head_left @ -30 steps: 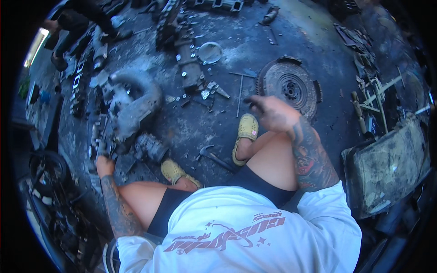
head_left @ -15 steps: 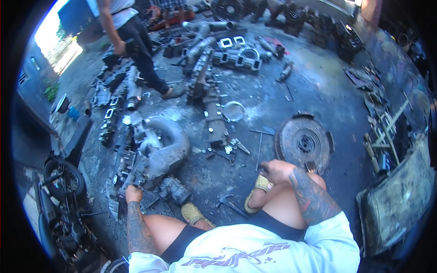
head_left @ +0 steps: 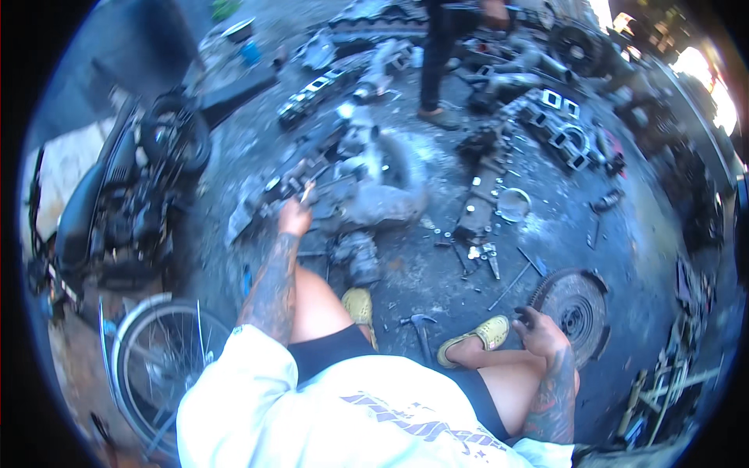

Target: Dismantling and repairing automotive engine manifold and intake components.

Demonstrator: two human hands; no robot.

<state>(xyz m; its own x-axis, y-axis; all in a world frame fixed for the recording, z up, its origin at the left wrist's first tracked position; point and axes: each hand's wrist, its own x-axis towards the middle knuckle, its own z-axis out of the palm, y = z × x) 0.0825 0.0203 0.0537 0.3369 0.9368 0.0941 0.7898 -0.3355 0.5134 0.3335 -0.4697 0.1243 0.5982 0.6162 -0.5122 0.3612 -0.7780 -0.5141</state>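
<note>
My left hand (head_left: 295,216) reaches forward to the near end of a long, dark metal engine part (head_left: 308,168). Its fingers look closed at the part's edge, with a pale tip pointing up, but blur hides what they hold, if anything. Beside it lies a big curved grey metal pipe casting (head_left: 390,195), and below that a ribbed cylindrical metal part (head_left: 356,257). My right hand (head_left: 542,331) hangs over my right knee, its darkened fingers loosely bent and apart, with nothing seen in them. Close to it lies a round toothed flywheel (head_left: 573,316).
A hammer (head_left: 421,331) lies between my feet, and a T-shaped bar (head_left: 515,281) left of the flywheel. Engine parts (head_left: 480,203) and a metal ring (head_left: 513,204) lie ahead. A motorcycle (head_left: 117,210) and bicycle wheel (head_left: 164,359) stand left. Another person's leg (head_left: 437,70) is at the back.
The view has turned left, so the floor parts sit further right and more of the motorcycle and bicycle wheel shows. Left hand stays at the engine part; right hand stays over the knee.
</note>
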